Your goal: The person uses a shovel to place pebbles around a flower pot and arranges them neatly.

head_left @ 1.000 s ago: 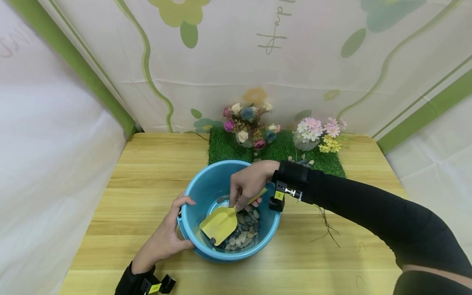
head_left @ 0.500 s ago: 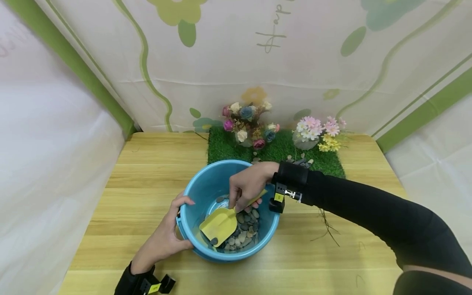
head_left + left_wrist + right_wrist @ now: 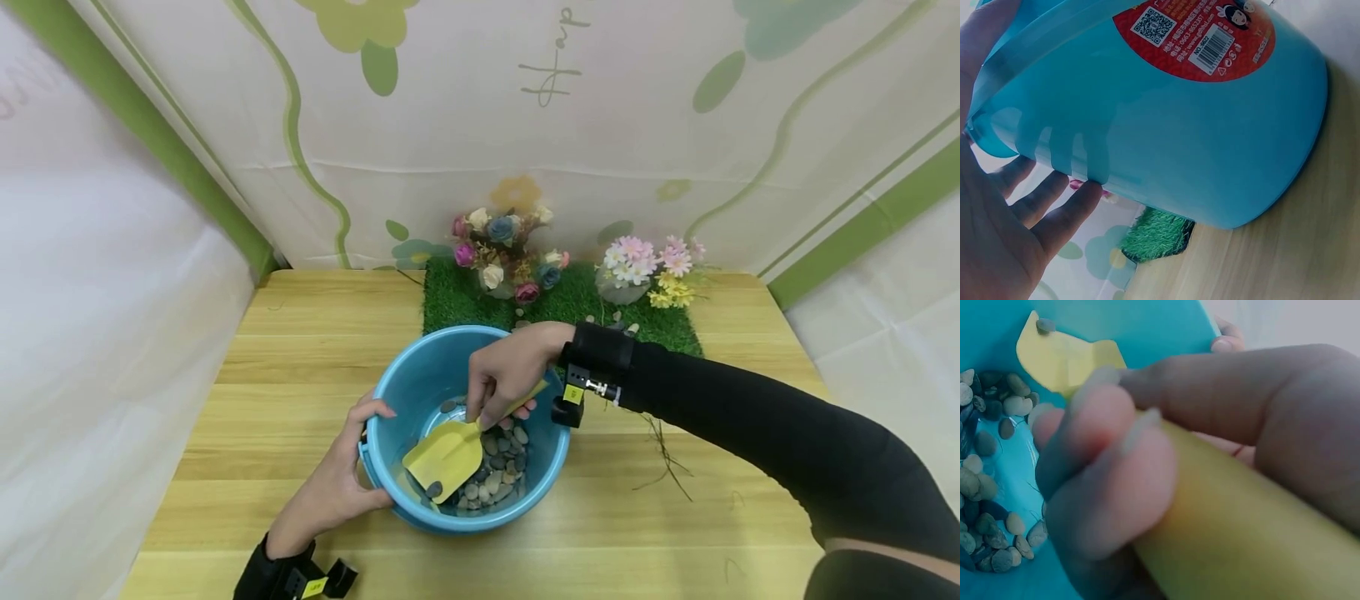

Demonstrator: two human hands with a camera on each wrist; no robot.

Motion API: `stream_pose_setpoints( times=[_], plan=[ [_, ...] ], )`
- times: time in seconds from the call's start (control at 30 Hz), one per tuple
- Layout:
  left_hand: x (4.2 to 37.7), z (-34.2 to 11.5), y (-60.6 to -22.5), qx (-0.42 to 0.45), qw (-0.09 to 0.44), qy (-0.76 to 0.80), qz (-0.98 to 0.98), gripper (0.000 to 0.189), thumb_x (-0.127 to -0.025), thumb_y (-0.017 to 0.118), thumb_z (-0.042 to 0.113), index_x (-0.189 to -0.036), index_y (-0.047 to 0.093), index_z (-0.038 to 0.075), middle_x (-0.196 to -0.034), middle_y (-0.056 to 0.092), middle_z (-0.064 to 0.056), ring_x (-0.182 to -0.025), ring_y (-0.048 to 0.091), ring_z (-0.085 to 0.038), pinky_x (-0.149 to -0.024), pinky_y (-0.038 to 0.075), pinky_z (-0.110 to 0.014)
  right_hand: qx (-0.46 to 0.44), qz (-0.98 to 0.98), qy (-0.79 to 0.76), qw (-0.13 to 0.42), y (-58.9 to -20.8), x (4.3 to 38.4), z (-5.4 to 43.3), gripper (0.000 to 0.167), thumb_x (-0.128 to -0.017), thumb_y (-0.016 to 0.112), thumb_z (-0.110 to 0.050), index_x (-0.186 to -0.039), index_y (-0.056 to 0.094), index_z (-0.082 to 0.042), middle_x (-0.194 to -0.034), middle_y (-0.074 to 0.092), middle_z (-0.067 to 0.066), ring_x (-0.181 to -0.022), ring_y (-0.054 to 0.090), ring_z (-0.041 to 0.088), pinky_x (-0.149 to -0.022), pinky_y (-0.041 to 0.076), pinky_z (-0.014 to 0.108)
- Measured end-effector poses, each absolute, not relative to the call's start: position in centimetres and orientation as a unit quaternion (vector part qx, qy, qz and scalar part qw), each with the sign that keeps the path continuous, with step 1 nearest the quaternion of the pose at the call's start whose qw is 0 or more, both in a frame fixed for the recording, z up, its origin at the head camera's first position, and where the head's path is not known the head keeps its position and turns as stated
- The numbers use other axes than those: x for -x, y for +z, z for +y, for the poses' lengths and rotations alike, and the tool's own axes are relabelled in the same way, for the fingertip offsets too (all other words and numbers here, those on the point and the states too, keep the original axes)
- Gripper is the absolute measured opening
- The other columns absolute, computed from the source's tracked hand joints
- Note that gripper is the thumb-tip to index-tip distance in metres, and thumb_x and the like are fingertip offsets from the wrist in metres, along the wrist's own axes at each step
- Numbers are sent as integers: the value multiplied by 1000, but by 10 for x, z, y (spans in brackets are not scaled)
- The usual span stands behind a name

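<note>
A blue bucket (image 3: 397, 367) stands on the wooden table, with several grey and tan pebbles (image 3: 495, 475) gathered on its floor. My left hand (image 3: 352, 467) grips the bucket's left rim, thumb and fingers on either side of the wall; the left wrist view shows the fingers (image 3: 1063, 219) along the blue side. Inside the bucket my right hand (image 3: 506, 371) holds a yellow toy shovel (image 3: 446, 458) by its handle, fingers curled round it. The shovel's blade points down and left against the wall, with one dark pebble (image 3: 1045, 325) at its edge.
Behind the bucket lies a green artificial grass mat (image 3: 465, 300) bearing a rose bouquet (image 3: 502, 250) and a pot of pink, white and yellow flowers (image 3: 633, 262). Thin dry stems (image 3: 667, 467) lie on the table (image 3: 285, 400) at right. A printed curtain (image 3: 450, 125) hangs behind.
The right wrist has shifted very slightly right and up, and the shovel blade slightly left. The left hand still grips the rim.
</note>
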State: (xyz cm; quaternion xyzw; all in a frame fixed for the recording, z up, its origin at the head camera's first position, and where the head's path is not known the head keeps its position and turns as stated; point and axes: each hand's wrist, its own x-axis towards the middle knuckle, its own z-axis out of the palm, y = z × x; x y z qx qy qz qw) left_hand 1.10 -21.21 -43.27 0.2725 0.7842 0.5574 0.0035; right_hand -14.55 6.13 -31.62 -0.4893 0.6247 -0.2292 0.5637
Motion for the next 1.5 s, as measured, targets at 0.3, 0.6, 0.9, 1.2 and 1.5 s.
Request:
stream_pose_setpoints(
  times=[0.3, 0.6, 0.9, 1.2, 1.5],
  plan=[
    [-11, -212, -434, -281, 6, 564, 776, 84, -83, 80, 56, -138, 36, 11, -162, 22, -8, -141, 28, -44, -105, 42, -50, 489, 606, -289, 557, -305, 151, 82, 30, -106, 55, -10, -134, 66, -4, -91, 73, 8, -60, 58, 16, -59, 52, 29],
    [-10, -211, -433, -278, 9, 570, 773, 85, -82, 83, 50, -138, 35, 8, -162, 21, -9, -139, 28, -46, -98, 50, -48, 501, 599, -327, 532, -300, 159, 113, 33, -107, 54, -13, -139, 63, -9, -95, 72, 15, -58, 56, 27, -59, 53, 35],
    [-10, -212, -431, -273, 10, 564, 779, 86, -79, 88, 42, -139, 35, 10, -162, 22, -10, -141, 27, -46, -99, 48, -48, 439, 668, -366, 476, -281, 171, 159, 33, -107, 54, -12, -139, 62, -7, -98, 69, 17, -58, 53, 26, -57, 53, 35],
    [-11, -211, -432, -278, 6, 565, 777, 86, -77, 90, 34, -138, 35, 9, -161, 23, -10, -140, 27, -47, -99, 49, -47, 380, 753, -365, 393, -288, 192, 204, 40, -109, 50, -18, -143, 52, 4, -100, 67, 17, -66, 57, 27, -63, 54, 39],
    [-12, -211, -431, -273, 9, 566, 778, 87, -74, 91, 21, -138, 35, 8, -160, 23, -13, -139, 28, -48, -99, 48, -46, 287, 778, -411, 379, -332, 203, 221, 49, -107, 55, -24, -144, 48, 9, -103, 67, 17, -73, 61, 26, -67, 55, 39]
  ],
)
